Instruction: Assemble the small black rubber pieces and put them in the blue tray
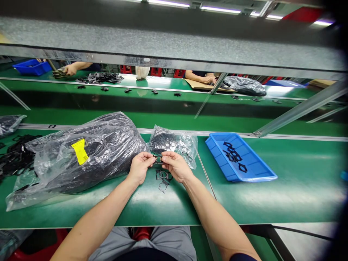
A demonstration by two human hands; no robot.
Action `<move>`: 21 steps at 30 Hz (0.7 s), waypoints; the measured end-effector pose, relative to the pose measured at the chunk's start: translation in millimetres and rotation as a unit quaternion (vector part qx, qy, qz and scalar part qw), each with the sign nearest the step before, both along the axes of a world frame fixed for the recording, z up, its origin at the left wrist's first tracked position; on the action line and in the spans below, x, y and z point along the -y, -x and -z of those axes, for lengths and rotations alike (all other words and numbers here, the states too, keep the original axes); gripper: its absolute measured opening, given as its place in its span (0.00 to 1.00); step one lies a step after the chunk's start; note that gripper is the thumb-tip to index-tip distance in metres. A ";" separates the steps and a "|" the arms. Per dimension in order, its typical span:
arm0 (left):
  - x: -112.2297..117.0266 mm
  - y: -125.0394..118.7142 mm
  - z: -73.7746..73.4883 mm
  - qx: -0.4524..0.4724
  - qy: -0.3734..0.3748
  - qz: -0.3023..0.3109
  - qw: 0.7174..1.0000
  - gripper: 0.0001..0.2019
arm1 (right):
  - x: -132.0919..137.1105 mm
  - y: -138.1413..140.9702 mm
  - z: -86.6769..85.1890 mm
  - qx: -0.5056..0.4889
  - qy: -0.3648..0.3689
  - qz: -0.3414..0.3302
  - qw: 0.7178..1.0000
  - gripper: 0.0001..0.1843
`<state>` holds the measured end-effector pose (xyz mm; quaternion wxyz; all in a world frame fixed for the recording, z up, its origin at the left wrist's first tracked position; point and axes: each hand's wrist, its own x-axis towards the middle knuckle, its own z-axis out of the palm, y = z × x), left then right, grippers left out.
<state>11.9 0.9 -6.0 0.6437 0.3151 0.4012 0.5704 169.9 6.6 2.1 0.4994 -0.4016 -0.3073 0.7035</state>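
My left hand (140, 166) and my right hand (175, 165) meet over the green bench, both pinching a small black part (157, 158) between fingertips. Just below them lie a few more black parts (163, 179) on the bench. A small clear bag (176, 143) of black parts sits right behind my hands. A large clear plastic bag (81, 156) stuffed with black parts, bearing a yellow label (80, 151), lies to the left and touches my left hand's side.
A blue tray (239, 157) with a few black parts stands to the right. Loose black parts (15, 156) lie piled at far left. A green conveyor belt (163, 105) runs behind; other people's hands (70, 69) work across it.
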 end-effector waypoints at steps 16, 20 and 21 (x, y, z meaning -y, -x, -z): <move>1.3 -0.1 -4.2 -0.004 -0.010 -0.011 1.000 0.12 | -1.1 1.1 2.8 0.024 -0.044 0.014 0.999 0.18; 0.1 0.9 -2.2 0.002 -0.019 -0.019 1.000 0.13 | 1.1 1.5 4.7 0.082 -0.101 0.037 0.991 0.18; -0.2 1.3 -2.0 0.005 -0.020 -0.020 1.000 0.13 | 2.3 0.8 4.5 0.114 -0.129 0.048 0.984 0.17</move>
